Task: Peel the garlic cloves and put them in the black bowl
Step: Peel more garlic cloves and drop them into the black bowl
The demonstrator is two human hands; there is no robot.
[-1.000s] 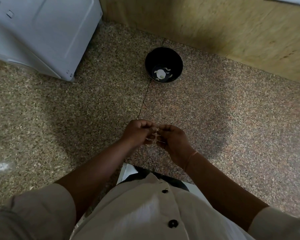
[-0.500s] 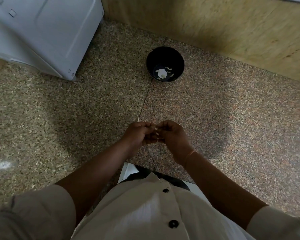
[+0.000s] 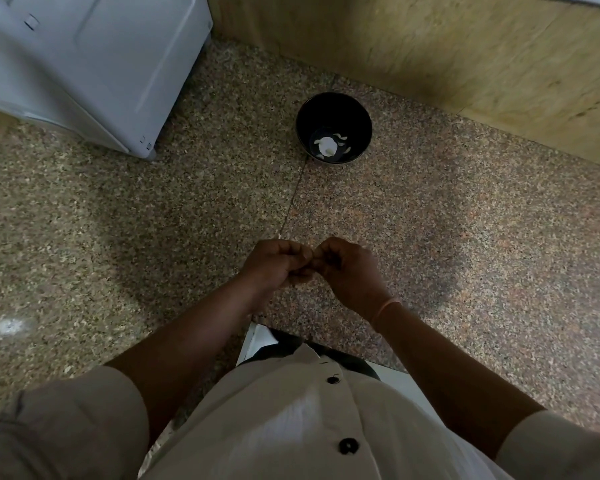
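The person stands close to the speckled stone surface (image 3: 447, 230) and holds both hands together above it, in front of the body. The left hand (image 3: 274, 263) has its fingers curled inward, and the right hand (image 3: 349, 270) is curled in the same way. Their fingertips meet in the middle. Neither hand is open at all. What they pinch is hidden between the fingers, so I cannot see the garlic clove itself; from the pose and the task I judge that one clove is gripped there from both sides.

The black bowl (image 3: 328, 110) sits farther back on the surface, well apart from the hands and near the wall. Some pale peeled pieces (image 3: 327, 146) lie at its bottom, so I think part of the work is done.

The step in hand seems to be the peeling. The next move, in my opinion, needs the nails to catch the thin skin and pull it off without crushing the clove. After that one hand must reach forward, because the bowl is too far for a simple drop
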